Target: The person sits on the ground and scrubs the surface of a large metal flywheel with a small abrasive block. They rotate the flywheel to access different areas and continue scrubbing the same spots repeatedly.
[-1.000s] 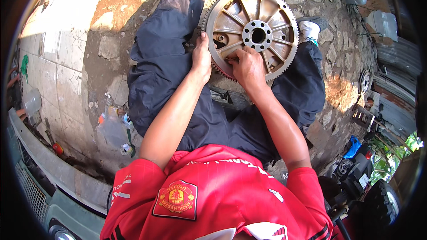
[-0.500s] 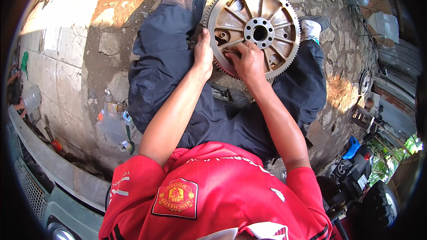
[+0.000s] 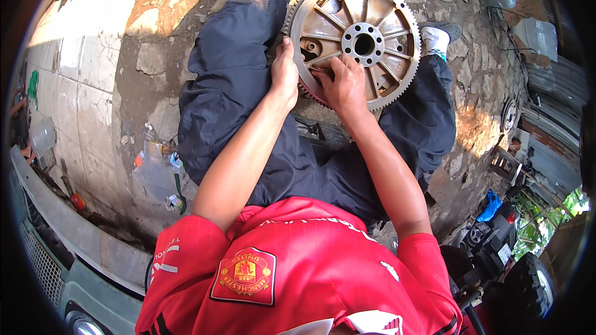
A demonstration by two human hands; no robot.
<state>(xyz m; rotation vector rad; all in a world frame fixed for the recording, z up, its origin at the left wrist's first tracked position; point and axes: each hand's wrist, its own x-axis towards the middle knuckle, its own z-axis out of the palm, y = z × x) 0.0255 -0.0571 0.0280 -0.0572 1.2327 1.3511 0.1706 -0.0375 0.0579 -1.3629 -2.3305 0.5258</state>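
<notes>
A large round metal flywheel point(image 3: 388, 23) with a toothed rim and a bolt-holed hub stands tilted between my legs. My left hand point(image 3: 285, 79) is closed on its left edge, thumb up along the teeth. Over the wheel's lower left part, my right hand point(image 3: 347, 87) has its fingers bent and pressed together inside one of the recesses between the ribs. What these fingers pinch, if anything, is hidden behind them. Brown staining shows on the metal in several recesses.
Stony, earthy ground point(image 3: 152, 59) surrounds me, with pale tiles point(image 3: 87, 99) at the left. A clear plastic bag point(image 3: 155, 174) and litter lie by my left leg. A vehicle's front point(image 3: 93, 298) is at lower left; a black tyre point(image 3: 531, 285) and corrugated sheets point(image 3: 552, 118) are at the right.
My right hand has slid very slightly left across the flywheel, fingers still bent into the same recess. My left hand keeps its place on the rim.
</notes>
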